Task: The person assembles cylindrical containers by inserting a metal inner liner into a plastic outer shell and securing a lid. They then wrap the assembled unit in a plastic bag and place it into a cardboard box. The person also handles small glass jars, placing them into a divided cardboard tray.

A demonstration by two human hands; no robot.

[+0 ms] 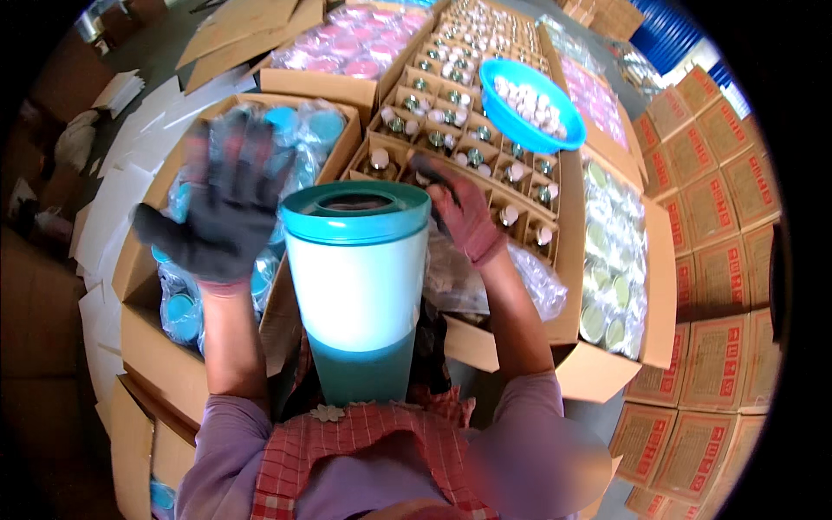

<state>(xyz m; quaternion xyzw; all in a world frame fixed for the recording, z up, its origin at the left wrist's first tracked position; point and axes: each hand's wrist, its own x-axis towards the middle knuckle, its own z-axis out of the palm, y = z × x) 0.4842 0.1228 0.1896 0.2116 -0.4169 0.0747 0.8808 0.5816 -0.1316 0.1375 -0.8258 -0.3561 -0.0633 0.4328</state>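
In the middle stands a teal-and-white cup-shaped container point(354, 286), upright with a teal ringed lid, close before my chest. What supports it from below is hidden. My left hand point(221, 195), in a dark-palmed work glove, is raised beside its lid over a carton of blue-lidded items. Its fingers are spread, with nothing in them. To the container's right, my gloved right hand point(468, 212) hovers over a divided carton point(568, 225) of small glass bottles point(472, 159) with whitish tops. Its forefinger reaches forward and it holds nothing visible.
A blue basin point(490, 100) of small white pieces rests on the bottle carton. The left carton point(173, 347) holds plastic-wrapped blue-lidded items; others hold pink point(351, 48) and pale green items point(607, 286). Stacked brown boxes point(715, 269) line the right; flat cardboard sheets point(104, 234) lie left.
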